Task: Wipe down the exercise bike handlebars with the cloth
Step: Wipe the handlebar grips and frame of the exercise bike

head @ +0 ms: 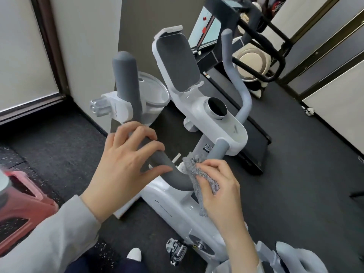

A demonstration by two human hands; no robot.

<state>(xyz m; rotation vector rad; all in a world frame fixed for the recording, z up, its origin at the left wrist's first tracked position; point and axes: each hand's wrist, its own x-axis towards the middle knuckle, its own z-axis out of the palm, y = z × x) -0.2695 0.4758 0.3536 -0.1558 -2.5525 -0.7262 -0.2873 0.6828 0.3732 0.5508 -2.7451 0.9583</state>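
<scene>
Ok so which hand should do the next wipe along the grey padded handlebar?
Probably the right hand: it already holds the fluffy grey cloth pressed to the bend of the grey padded handlebar. The left hand is bare, gripping the bar further up, and better kept there to steady it.

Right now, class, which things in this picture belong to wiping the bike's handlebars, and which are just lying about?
Part of the job:
- grey cloth in the right hand
- left handlebar, steadied by the left hand
- right handlebar

Just lying about:
- treadmill
- red stool
- round cushion
</scene>
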